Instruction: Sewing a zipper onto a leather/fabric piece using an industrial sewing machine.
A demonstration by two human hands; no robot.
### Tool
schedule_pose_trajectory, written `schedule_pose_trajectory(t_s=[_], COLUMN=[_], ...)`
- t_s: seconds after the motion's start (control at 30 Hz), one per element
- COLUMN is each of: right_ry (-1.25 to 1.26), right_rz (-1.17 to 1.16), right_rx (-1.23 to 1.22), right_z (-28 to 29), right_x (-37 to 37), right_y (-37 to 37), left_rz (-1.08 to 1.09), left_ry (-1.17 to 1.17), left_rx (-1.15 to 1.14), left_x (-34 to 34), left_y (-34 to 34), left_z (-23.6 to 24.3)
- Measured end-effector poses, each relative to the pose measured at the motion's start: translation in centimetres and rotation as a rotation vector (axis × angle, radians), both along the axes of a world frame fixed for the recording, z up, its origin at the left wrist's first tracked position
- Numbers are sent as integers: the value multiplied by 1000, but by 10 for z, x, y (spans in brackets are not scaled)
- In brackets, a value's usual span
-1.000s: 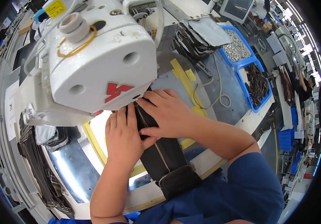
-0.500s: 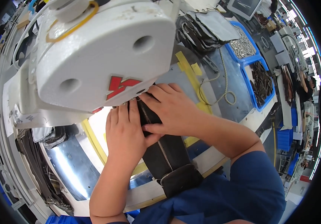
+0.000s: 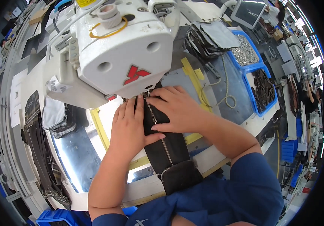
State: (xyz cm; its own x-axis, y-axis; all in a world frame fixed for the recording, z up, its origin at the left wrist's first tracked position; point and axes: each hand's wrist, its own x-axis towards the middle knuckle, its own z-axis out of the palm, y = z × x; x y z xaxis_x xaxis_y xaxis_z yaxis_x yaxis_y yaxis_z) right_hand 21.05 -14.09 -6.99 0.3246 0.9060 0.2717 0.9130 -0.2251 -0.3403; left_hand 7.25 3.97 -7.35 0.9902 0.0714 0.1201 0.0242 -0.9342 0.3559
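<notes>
Sewing machine (image 3: 120, 49) farther; hands unmoved.

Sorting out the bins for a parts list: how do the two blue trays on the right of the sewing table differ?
The far blue tray holds small silvery metal pieces; the near blue tray holds dark, brownish pieces. The far tray sits beside a stack of grey fabric pieces; the near tray sits at the table's edge. Both are blue, open-topped and joined side by side.

bright even light, sharp centre, fisheye-bent dark rim
</notes>
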Motion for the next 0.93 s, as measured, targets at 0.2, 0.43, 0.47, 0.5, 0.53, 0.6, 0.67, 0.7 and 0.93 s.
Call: schedule_pose_trajectory(t_s=[0.2, 0.43, 0.47, 0.5, 0.53, 0.6, 0.67, 0.7, 0.93], right_ry=[72, 91, 82, 75, 148, 197, 230, 237, 231], right_rz=[175, 320, 317, 326, 313, 323, 220, 189, 117], right_rx=[53, 45, 39, 35, 57, 47, 88, 84, -31], right_z=[-5, -7, -7, -8, -7, -9, -16, -12, -39], right_x=[-1, 0, -1, 0, 1, 3, 1, 2, 22], right_y=[-1, 9, 14, 13, 12, 12, 5, 0, 15], left_rz=[-41, -25, -32, -42, -94, -109, -85, -64, 40], left_ry=[-34, -43, -76, -105, -183, -336, -358, -334, -230], left_rx=[70, 52, 41, 10, -30, -126, -128, -43, 24], left_x=[0, -4, -8, -8, -6, -4, 8, 17, 36], left_y=[-3, 3, 9, 9, 13, 13, 4, -7, -6], left_z=[-2, -5, -8, -11, -22, -35, -52, -60, -77])
